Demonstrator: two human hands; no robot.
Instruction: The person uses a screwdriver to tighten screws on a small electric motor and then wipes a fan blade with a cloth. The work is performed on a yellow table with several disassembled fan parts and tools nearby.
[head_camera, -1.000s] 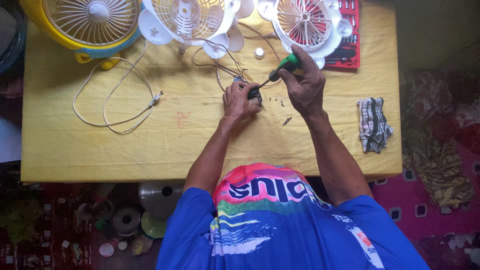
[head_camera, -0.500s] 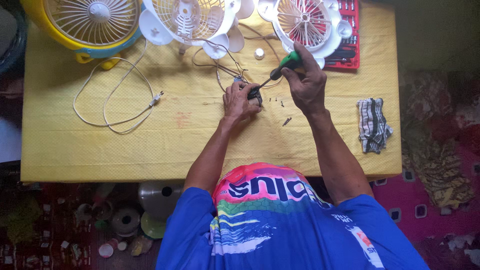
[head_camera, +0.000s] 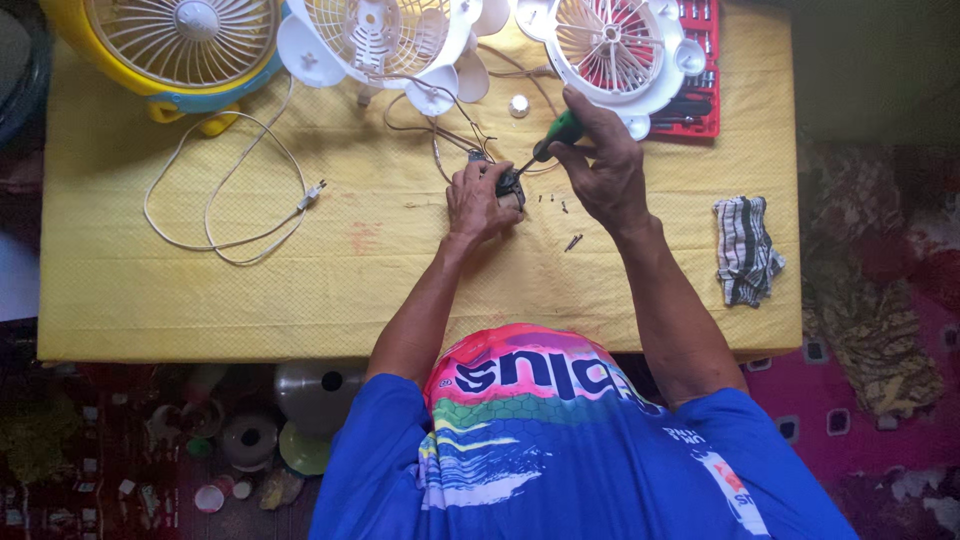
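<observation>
Table (head_camera: 200, 290): covered in a yellow cloth; carries everything below, both hands working near its middle.
Yellow fan (head_camera: 170, 45): far up and to the left of the left hand, at the table's far corner, grille facing up.
White fan housing (head_camera: 375, 40): just beyond the left hand, thin wires running from it down toward that hand.
White and red fan grille (head_camera: 610, 45): directly beyond the right hand, its rim close to the knuckles.
Red tool case (head_camera: 695, 100): to the right of the right hand and beyond it, partly under the grille.
White cord (head_camera: 215, 195): looped well to the left of the left hand, plug end lying nearest that hand.
Striped rag (head_camera: 745, 250): crumpled to the right of the right hand, near the table edge.
Right hand (head_camera: 600, 170): closed around the green handle of a screwdriver (head_camera: 550, 140); the shaft slants down and left to the part under the left hand.
Left hand (head_camera: 480, 200): fingers curled, pressing a small dark part (head_camera: 510, 187) onto the table; the part shows between the two hands.
White cap (head_camera: 518, 104): small, just beyond both hands.
Screws (head_camera: 572, 241): a few dark bits on the cloth just below the right hand.
</observation>
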